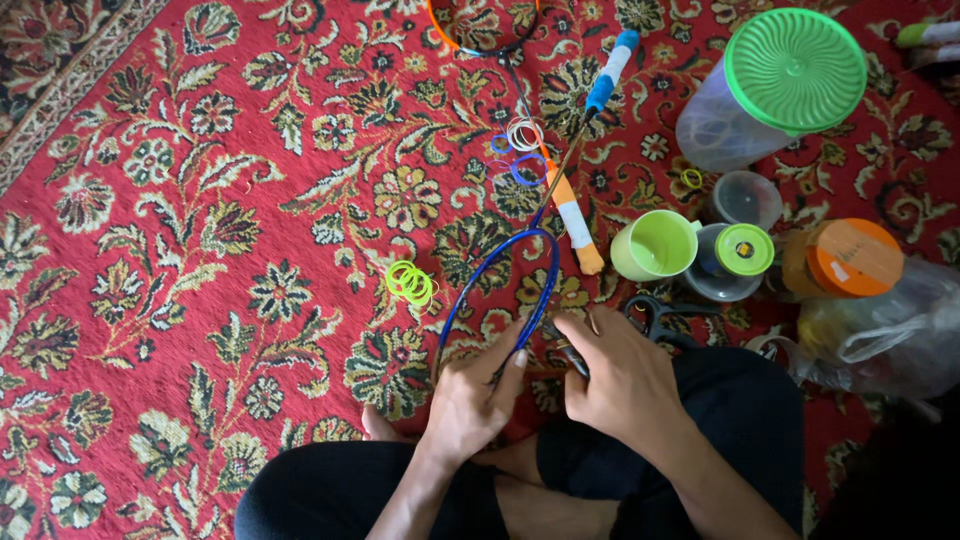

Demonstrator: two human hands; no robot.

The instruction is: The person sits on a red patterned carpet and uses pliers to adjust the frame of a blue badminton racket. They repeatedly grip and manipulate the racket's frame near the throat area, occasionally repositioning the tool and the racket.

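Head view: the person sat cross-legged on a red floral carpet (180, 200). The left hand (470, 400) was closed around the near rim of a blue badminton racket (510, 290), thumb lying along the frame; the racket's head stretched away from those fingers, and its shaft ran on to a blue-and-white grip far beyond. The right hand (620, 375) sat just beside the left, fingers curled and pinched at the same stretch of rim, seemingly over a small dark tool, though what it gripped could not be told for sure. Black scissors (655, 315) lay just past the right knuckles. A neon-green coil of string (410, 283) lay beyond the left fingers, well apart. Further off, past the right hand, stood a green cup (655, 245) and a green-lidded jar (770, 85).

To do this well, I judge the left hand should hold the frame steady while the right works close to the rim with small, controlled movements.
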